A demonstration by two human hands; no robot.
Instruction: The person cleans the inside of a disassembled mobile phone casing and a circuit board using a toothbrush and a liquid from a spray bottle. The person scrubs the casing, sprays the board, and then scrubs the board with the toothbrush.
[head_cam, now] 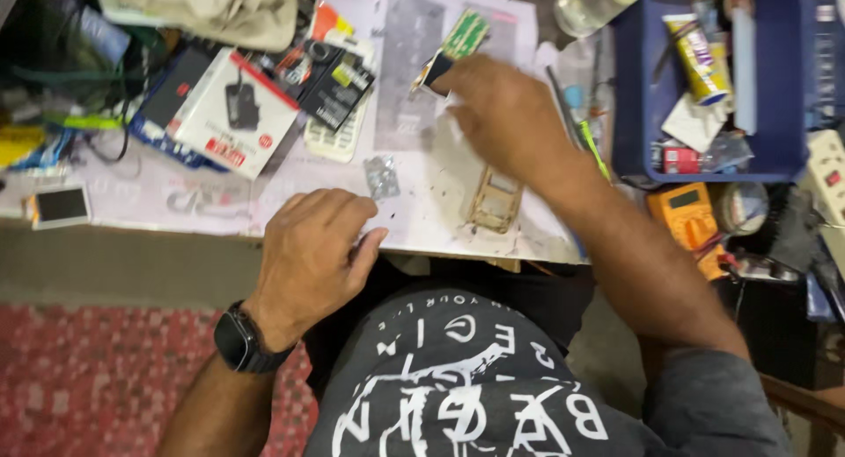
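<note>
The right hand point(506, 114) reaches forward over the paper-covered table point(414, 219) and pinches a small flat piece point(451, 54) at its fingertips: the piece is narrow, green and pale along its upper length, with a dark end where the fingers close on it. It is held tilted, just above the printed sheets at the far middle of the table. Below that wrist lies a little wooden frame point(495, 200), ladder-like with open gaps, flat on the stained paper and touching nothing I can make out.

The left hand point(310, 250) rests near the table's front edge, fingers curled loosely downward, holding nothing (a dark watch point(239, 341) sits on that wrist). Just beyond its knuckles is a small clear bag point(382, 176) with something greyish inside.

To the right stands a blue tray point(635, 96), crowded: a yellow tube point(697, 56), a white stick point(744, 65), a small red-and-white pack point(679, 159) and scraps of plastic lie in it. Beside the tray's front wall sits an orange meter point(688, 217). At the far left of the table a white and red box point(231, 112) lies tilted across darker packages, and a phone point(60, 205) lies face-up near the edge.
</note>
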